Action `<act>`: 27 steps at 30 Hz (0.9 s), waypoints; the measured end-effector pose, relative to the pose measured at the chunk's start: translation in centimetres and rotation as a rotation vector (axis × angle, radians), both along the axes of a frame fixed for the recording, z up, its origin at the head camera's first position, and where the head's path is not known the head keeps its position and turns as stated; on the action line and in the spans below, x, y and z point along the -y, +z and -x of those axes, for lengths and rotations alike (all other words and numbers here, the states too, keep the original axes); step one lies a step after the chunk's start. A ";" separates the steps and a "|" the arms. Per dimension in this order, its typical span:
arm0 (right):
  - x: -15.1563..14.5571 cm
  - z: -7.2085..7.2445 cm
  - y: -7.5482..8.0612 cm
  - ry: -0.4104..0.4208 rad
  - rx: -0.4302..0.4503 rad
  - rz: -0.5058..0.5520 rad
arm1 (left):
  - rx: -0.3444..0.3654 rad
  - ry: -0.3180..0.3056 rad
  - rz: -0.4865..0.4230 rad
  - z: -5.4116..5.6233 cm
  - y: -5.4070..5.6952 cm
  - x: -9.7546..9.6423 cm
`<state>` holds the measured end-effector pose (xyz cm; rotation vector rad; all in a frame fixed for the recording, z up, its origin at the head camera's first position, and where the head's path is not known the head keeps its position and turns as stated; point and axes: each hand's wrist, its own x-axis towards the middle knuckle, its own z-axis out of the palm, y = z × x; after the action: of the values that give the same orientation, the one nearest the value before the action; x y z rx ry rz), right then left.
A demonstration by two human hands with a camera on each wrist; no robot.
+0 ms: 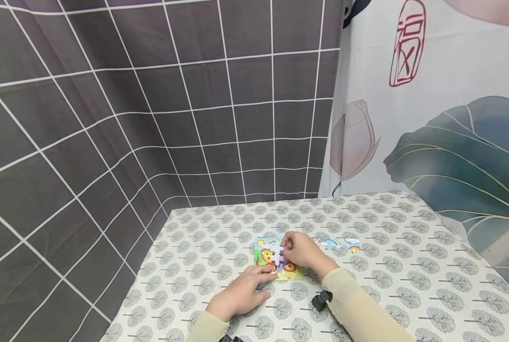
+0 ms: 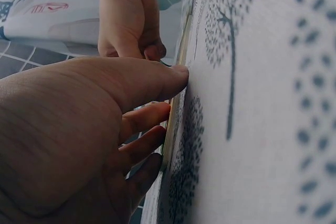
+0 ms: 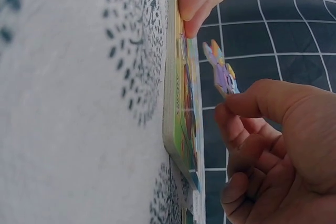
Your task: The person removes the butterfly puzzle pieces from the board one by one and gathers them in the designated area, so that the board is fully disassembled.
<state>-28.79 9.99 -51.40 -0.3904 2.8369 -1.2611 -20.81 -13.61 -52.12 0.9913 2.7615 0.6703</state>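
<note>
A flat, colourful jigsaw puzzle board (image 1: 297,274) with cartoon pictures lies on the table. My right hand (image 1: 302,249) is over its right part. Between thumb and index finger it pinches a small purple, orange and yellow puzzle piece (image 3: 222,71), which the right wrist view shows tilted and raised off the board. My left hand (image 1: 243,290) rests at the board's front left edge, fingertips on the board and thumb spread toward the table. In the left wrist view the left hand's fingers (image 2: 144,121) look straight, touching the board's edge.
More printed puzzle pieces (image 1: 332,244) lie to the right of the board, partly behind my right forearm. The tablecloth (image 1: 203,285) has a tree print. A dark grid curtain (image 1: 246,118) hangs behind the table, and a pale lotus-print curtain (image 1: 365,57) at the right.
</note>
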 end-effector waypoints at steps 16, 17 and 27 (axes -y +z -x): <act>-0.8 0.0 0.2 -0.026 0.001 -0.020 | 0.011 -0.005 0.005 0.2 -0.4 0.1; -1.0 -0.1 0.3 -0.024 0.005 -0.021 | 0.009 -0.007 0.006 0.2 -0.4 0.1; -2.4 -0.8 1.6 -0.002 -0.019 -0.016 | 0.003 -0.014 -0.004 0.1 0.0 0.0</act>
<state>-28.01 12.36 -49.85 -0.4014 2.8614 -1.2410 -20.91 -13.62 -52.12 1.0077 2.7490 0.6750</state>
